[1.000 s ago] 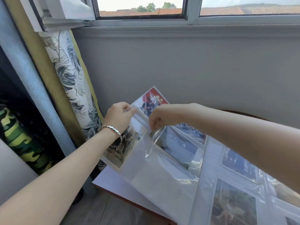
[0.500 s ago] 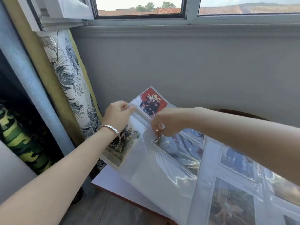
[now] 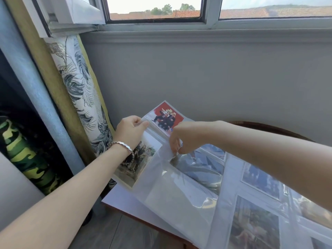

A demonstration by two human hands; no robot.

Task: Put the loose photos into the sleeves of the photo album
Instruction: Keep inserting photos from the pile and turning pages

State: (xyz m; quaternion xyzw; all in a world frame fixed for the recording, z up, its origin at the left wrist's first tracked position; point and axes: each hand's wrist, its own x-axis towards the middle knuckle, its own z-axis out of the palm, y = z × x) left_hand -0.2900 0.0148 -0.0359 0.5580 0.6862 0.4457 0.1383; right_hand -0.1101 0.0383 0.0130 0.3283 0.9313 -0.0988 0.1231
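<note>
In the head view, a clear-sleeved album page (image 3: 179, 200) is seen lifted at an angle over a white board (image 3: 118, 198). Its upper left edge is pinched between the thumb and curled fingers of the left hand (image 3: 131, 131), on whose wrist a silver bracelet (image 3: 124, 145) is worn. A group photo (image 3: 142, 159) is lodged in the sleeve just below that hand and partly covered by the wrist. A red-backed photo (image 3: 166, 117) is held in the pocket between the two hands.

The right hand (image 3: 186, 137) is curled downward, and the crumpled film of a sleeve (image 3: 172, 159) is pinched by its fingertips. A bluish photo (image 3: 201, 168) lies just below and to the right of that hand; whether its edge is also gripped cannot be told. More filled pages (image 3: 255, 223) are spread under the right forearm. A leaf-patterned curtain (image 3: 77, 87) hangs beyond the left hand.
</note>
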